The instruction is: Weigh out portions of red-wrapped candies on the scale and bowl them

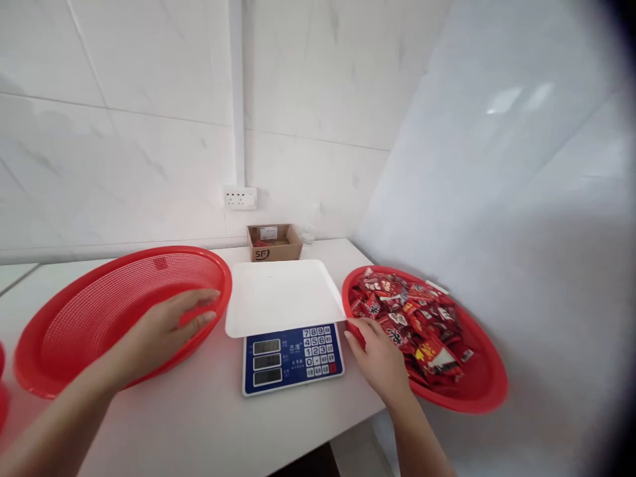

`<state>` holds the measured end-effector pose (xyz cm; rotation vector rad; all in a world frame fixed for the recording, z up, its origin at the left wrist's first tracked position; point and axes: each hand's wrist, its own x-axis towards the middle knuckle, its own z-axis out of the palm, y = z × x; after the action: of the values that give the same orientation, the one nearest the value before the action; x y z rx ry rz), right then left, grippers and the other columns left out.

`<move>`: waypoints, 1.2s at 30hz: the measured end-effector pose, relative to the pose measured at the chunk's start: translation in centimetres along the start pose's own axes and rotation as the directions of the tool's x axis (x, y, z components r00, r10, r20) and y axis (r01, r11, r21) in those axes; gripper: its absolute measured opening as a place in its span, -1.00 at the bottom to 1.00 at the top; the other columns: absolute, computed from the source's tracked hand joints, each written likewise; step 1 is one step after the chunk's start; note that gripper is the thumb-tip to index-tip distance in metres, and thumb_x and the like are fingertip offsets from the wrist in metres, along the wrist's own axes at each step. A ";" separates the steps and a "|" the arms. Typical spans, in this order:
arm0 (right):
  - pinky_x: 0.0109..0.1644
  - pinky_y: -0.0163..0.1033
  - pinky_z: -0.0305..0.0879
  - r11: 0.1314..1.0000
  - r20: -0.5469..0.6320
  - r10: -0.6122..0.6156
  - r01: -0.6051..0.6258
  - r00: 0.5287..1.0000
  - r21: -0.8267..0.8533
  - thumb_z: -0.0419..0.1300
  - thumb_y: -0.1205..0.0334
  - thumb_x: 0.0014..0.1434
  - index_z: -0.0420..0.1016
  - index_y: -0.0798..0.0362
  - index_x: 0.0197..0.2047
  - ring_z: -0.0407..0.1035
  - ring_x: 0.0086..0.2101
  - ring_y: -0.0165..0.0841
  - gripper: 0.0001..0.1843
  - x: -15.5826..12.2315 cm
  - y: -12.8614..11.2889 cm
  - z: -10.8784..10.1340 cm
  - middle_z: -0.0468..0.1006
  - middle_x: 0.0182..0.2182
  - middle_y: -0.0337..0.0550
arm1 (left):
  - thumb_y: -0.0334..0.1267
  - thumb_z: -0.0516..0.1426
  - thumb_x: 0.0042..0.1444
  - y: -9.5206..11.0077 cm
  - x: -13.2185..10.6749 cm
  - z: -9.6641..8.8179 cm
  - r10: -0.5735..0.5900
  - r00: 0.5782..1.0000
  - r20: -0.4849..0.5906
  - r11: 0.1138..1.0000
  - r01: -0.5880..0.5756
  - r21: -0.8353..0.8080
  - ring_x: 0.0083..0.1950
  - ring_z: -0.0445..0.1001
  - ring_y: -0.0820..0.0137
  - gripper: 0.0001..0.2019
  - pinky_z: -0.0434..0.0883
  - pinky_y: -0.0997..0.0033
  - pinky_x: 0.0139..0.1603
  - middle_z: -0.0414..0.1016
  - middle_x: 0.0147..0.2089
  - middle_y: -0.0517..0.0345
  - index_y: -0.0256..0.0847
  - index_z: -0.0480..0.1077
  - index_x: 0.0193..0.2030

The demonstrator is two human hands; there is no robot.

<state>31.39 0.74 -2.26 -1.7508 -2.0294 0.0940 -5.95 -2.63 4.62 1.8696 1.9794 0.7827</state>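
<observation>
My left hand (pixel 163 331) hangs over the near right side of a red mesh basket (pixel 37 361), its thumb and fingers apart and nothing between them. No contents show inside that basket. On the other side, my right hand (pixel 380 358) pinches the near left rim of a second red basket (pixel 484 391), with the rim between thumb and fingers. Small red snack packets (pixel 412 318) fill much of this basket. Between the two hands stands a digital scale (pixel 293 358) with a white weighing tray (pixel 283 298), a blue keypad panel and three displays. Its digits are too faint to read.
Behind the scale is a small open cardboard box (pixel 278 252), beside a clear plastic bottle (pixel 311 225). A power socket (pixel 240 198) sits on the tiled wall. The white table (pixel 199 424) ends at a front edge on the right. Another red container (pixel 2 391) shows at far left.
</observation>
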 end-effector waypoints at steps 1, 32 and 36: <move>0.00 -0.02 0.33 0.998 0.009 0.004 -0.004 1.000 0.058 -0.09 0.11 0.29 0.41 0.06 0.05 0.35 -0.01 -0.15 -0.60 0.1 0.1 -0.2 0.42 0.04 0.00 | 0.11 0.04 0.11 0.4 -0.6 1.1 0.058 0.995 0.087 0.996 -0.052 -0.075 0.11 0.43 0.21 -0.57 0.37 0.32 0.10 0.49 0.09 0.20 0.06 0.40 0.06; -0.18 -0.25 0.35 0.942 0.204 0.334 -0.315 0.920 -0.118 0.16 0.37 0.05 0.42 0.06 0.07 0.50 -0.27 -0.23 -0.54 4.9 8.7 -5.1 0.62 -0.30 -0.12 | 0.03 0.02 0.15 -0.2 -0.1 2.5 0.197 0.961 0.197 0.927 -0.117 -0.357 -0.08 0.51 0.26 -0.61 0.45 0.31 -0.10 0.56 -0.16 0.14 -0.08 0.40 0.03; -0.13 -0.18 0.31 0.933 0.012 0.343 -0.339 0.939 -0.117 0.06 0.31 0.13 0.44 0.02 0.02 0.47 -0.22 -0.20 -0.63 5.8 7.5 -6.6 0.60 -0.21 -0.10 | 0.02 0.01 0.18 -0.5 -0.2 2.6 0.193 0.959 0.208 0.928 -0.109 -0.355 -0.05 0.50 0.27 -0.61 0.45 0.30 -0.07 0.55 -0.13 0.14 -0.08 0.37 0.06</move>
<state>40.31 6.14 2.79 -2.1738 -1.7605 0.1179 -4.89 -2.33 2.23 1.8235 1.4600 0.8359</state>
